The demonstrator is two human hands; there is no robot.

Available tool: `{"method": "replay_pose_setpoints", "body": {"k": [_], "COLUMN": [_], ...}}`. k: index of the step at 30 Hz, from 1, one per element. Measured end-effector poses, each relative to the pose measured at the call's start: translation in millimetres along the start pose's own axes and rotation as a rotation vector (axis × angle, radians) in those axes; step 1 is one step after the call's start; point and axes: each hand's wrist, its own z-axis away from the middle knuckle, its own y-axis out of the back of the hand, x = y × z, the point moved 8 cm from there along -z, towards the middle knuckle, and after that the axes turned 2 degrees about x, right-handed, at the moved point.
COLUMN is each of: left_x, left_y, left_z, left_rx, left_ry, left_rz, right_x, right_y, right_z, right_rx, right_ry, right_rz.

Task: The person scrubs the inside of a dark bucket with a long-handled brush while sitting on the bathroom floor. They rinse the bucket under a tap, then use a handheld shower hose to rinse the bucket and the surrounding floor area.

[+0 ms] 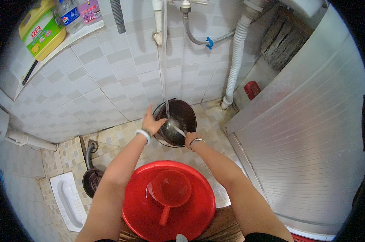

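Observation:
Before me on the floor stands a dark bucket (188, 118) with a thin wire handle, tilted towards me. A clear stream of water (165, 69) falls from above into it and splashes inside. My left hand (151, 123), fingers spread, is at the bucket's left rim; whether it presses on the wall I cannot tell. Closed around a white stick-like handle (179, 131) is my right hand (191, 139), at the near right rim. The handle's far end reaches into the splash, and its tip is blurred. Nearer my body sits a red plastic basin (137, 211) holding a red dipper (172, 189).
A translucent ribbed shower door (291, 127) stands at the right. A white corrugated drain pipe (236, 60) runs down behind the bucket. At left are a squat toilet (68, 199) and a dark strainer-like vessel (92, 181). A yellow detergent jug (43, 33) stands on the ledge.

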Motion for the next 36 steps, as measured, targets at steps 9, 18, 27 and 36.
{"method": "replay_pose_setpoints", "body": {"k": [9, 18, 27, 36], "left_x": [24.2, 36.0, 21.2, 23.2], "left_y": [5.6, 7.0, 8.6, 6.1], "left_z": [19.2, 23.6, 19.5, 16.8], "left_rx": [0.303, 0.195, 0.18, 0.164], "left_ry": [-0.254, -0.362, -0.273, -0.215], "left_rz": [-0.012, -0.12, -0.133, -0.123], "right_x": [-4.0, -5.8, -7.2, 10.3], "right_y": [-43.4, 111.5, 7.5, 30.2], "right_z": [8.7, 15.2, 7.7, 62.8], "right_rx": [-0.423, 0.067, -0.117, -0.452], "right_ry": [0.073, 0.249, 0.112, 0.113], "right_rz": [-0.235, 0.402, 0.182, -0.183]}}
